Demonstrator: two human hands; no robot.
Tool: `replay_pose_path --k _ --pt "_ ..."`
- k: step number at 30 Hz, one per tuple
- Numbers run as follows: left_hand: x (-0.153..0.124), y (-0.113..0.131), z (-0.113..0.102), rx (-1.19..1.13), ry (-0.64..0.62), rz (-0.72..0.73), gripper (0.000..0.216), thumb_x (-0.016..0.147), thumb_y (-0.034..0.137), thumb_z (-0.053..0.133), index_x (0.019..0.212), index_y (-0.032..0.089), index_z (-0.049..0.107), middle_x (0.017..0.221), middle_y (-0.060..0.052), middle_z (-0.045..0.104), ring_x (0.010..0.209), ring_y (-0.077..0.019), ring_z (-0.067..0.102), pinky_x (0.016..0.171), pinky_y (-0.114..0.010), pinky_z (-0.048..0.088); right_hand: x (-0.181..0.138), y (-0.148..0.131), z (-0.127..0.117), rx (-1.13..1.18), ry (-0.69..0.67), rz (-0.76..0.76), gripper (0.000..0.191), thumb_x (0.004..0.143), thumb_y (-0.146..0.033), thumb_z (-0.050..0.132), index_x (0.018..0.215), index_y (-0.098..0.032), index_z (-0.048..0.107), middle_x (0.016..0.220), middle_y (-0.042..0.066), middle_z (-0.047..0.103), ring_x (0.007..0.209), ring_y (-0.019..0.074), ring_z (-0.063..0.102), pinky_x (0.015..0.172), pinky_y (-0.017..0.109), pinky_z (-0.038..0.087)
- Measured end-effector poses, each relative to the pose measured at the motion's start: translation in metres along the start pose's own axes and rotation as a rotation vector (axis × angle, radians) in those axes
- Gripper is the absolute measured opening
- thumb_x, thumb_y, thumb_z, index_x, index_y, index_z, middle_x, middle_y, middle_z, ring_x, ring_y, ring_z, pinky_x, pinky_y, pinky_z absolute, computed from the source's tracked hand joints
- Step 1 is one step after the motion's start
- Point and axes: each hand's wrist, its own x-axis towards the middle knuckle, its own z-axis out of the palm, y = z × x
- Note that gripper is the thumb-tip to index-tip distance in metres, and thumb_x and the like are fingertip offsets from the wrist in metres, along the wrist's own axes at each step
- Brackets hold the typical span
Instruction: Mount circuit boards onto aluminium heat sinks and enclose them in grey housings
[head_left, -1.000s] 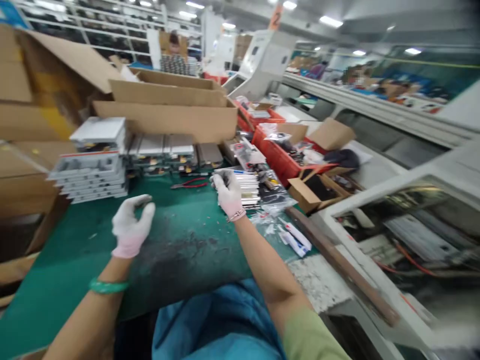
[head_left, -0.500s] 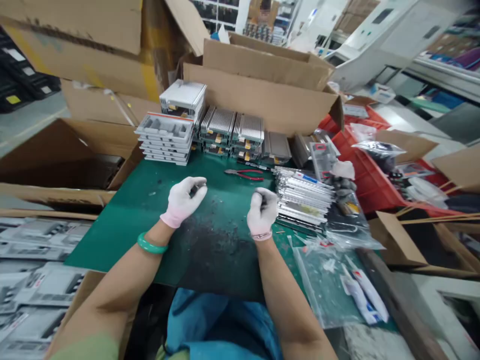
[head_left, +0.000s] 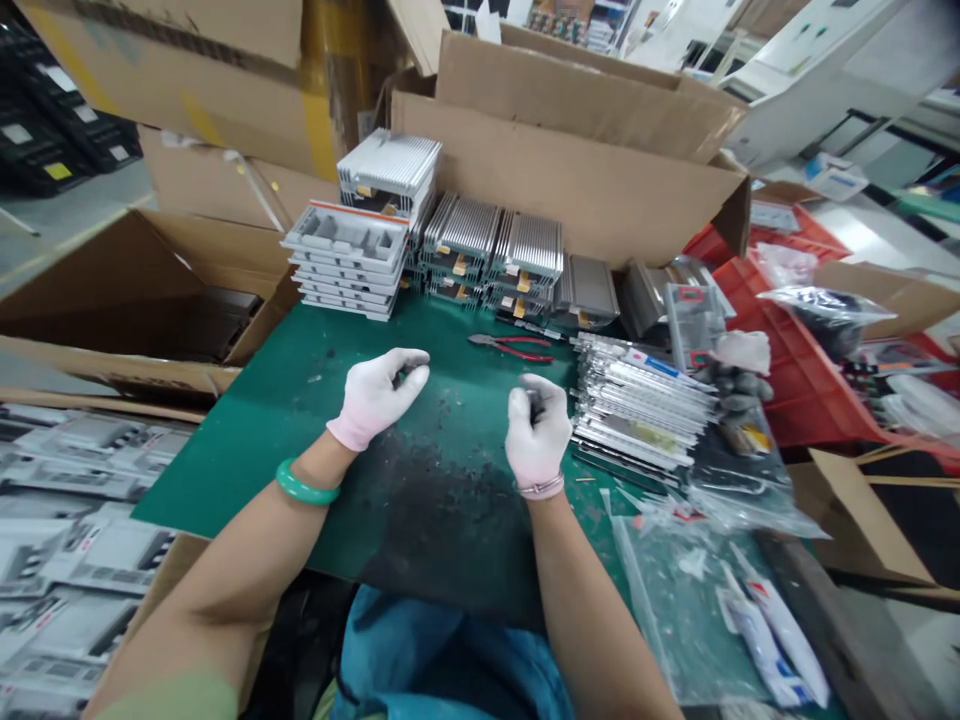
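Observation:
My left hand (head_left: 381,398), in a white glove with a pink cuff, is held over the green work mat (head_left: 262,400). Its fingers curve loosely, apart from the thumb, with nothing between them. My right hand (head_left: 538,432), gloved alike with darkened fingertips, is half curled and holds nothing I can see. Close to its right lies a pile of thin silvery metal strips (head_left: 637,410). Red-handled pliers (head_left: 517,347) lie on the mat beyond both hands.
Grey tray-like housings (head_left: 345,260) and finned metal heat sinks (head_left: 461,235) are stacked at the back. An open cardboard box (head_left: 112,360) stands left. White tubes (head_left: 772,630) lie on a plastic bag at right, near red crates (head_left: 810,370).
The view has tilted down and turned slightly, so most objects sit farther right in it. Both hands keep nearly the same pose, and nothing was picked up.

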Motion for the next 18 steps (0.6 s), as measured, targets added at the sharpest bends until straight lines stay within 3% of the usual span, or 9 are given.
replay_pose_path --k 2,6,7,8,9,10,14,16,18 --pt "0.001 0.000 0.000 -0.033 0.025 -0.021 0.027 0.082 0.039 0.057 0.097 0.020 0.070 0.079 -0.001 0.072 0.060 -0.0114 0.061 0.063 -0.021 0.050 -0.008 -0.009 -0.004 0.203 -0.345 0.182 0.031 0.086 -0.050 0.051 0.099 -0.023 0.059 0.070 -0.002 0.061 0.051 0.0111 0.055 0.049 0.024 0.047" --pt "0.004 -0.002 -0.002 -0.179 0.092 -0.103 0.027 0.083 0.038 0.056 0.098 0.018 0.067 0.077 -0.002 0.071 0.064 -0.0125 0.064 0.063 -0.022 0.051 -0.028 -0.020 -0.004 0.473 -1.342 0.570 0.042 0.079 -0.057 0.062 0.101 -0.021 0.063 0.086 0.003 0.069 0.067 0.0136 0.066 0.054 0.025 0.054" --pt "0.005 -0.002 -0.003 -0.206 0.100 -0.113 0.028 0.083 0.038 0.056 0.098 0.018 0.067 0.077 -0.002 0.071 0.064 -0.0129 0.064 0.063 -0.022 0.051 -0.032 -0.020 0.000 0.498 -1.474 0.614 0.044 0.076 -0.057 0.067 0.101 -0.021 0.064 0.093 0.005 0.069 0.076 0.0160 0.068 0.059 0.027 0.057" --pt "0.005 -0.002 -0.003 -0.220 0.104 -0.116 0.028 0.083 0.038 0.056 0.098 0.018 0.067 0.078 -0.002 0.071 0.065 -0.0132 0.065 0.063 -0.023 0.052 -0.033 -0.018 0.004 0.523 -1.502 0.628 0.046 0.073 -0.056 0.069 0.102 -0.021 0.065 0.098 0.007 0.069 0.083 0.0180 0.069 0.063 0.029 0.058" --pt "0.005 -0.003 -0.003 -0.226 0.106 -0.112 0.027 0.083 0.038 0.056 0.098 0.018 0.066 0.078 -0.002 0.072 0.066 -0.0134 0.065 0.063 -0.023 0.052 -0.032 -0.015 0.008 0.543 -1.416 0.610 0.047 0.072 -0.057 0.070 0.103 -0.021 0.065 0.102 0.008 0.069 0.087 0.0194 0.069 0.066 0.032 0.058" --pt "0.005 -0.003 -0.003 -0.228 0.106 -0.106 0.027 0.083 0.038 0.056 0.098 0.018 0.066 0.079 -0.002 0.072 0.066 -0.0136 0.066 0.064 -0.023 0.052 -0.030 -0.012 0.011 0.537 -1.212 0.555 0.046 0.073 -0.057 0.069 0.103 -0.022 0.065 0.103 0.008 0.068 0.089 0.0201 0.068 0.068 0.034 0.059" --pt "0.003 -0.004 -0.005 -0.221 0.109 -0.087 0.027 0.083 0.038 0.057 0.099 0.019 0.066 0.083 -0.003 0.073 0.070 -0.0143 0.066 0.067 -0.025 0.053 -0.013 0.004 0.015 0.296 -0.152 0.216 0.040 0.081 -0.050 0.059 0.111 -0.022 0.060 0.115 0.009 0.063 0.107 0.0216 0.060 0.090 0.041 0.052" --pt "0.003 -0.005 -0.005 -0.216 0.113 -0.084 0.026 0.083 0.038 0.057 0.099 0.019 0.066 0.083 -0.003 0.073 0.069 -0.0145 0.066 0.067 -0.025 0.053 -0.010 0.010 0.014 0.178 0.032 0.105 0.039 0.083 -0.044 0.058 0.113 -0.020 0.058 0.119 0.010 0.061 0.111 0.0212 0.057 0.099 0.042 0.046" --pt "0.004 -0.006 -0.006 -0.211 0.114 -0.081 0.026 0.083 0.037 0.057 0.099 0.019 0.066 0.082 -0.003 0.073 0.068 -0.0144 0.066 0.066 -0.025 0.053 -0.012 0.013 0.015 0.112 -0.009 0.049 0.035 0.083 -0.041 0.056 0.111 -0.019 0.059 0.110 0.009 0.064 0.098 0.0198 0.061 0.093 0.040 0.048"
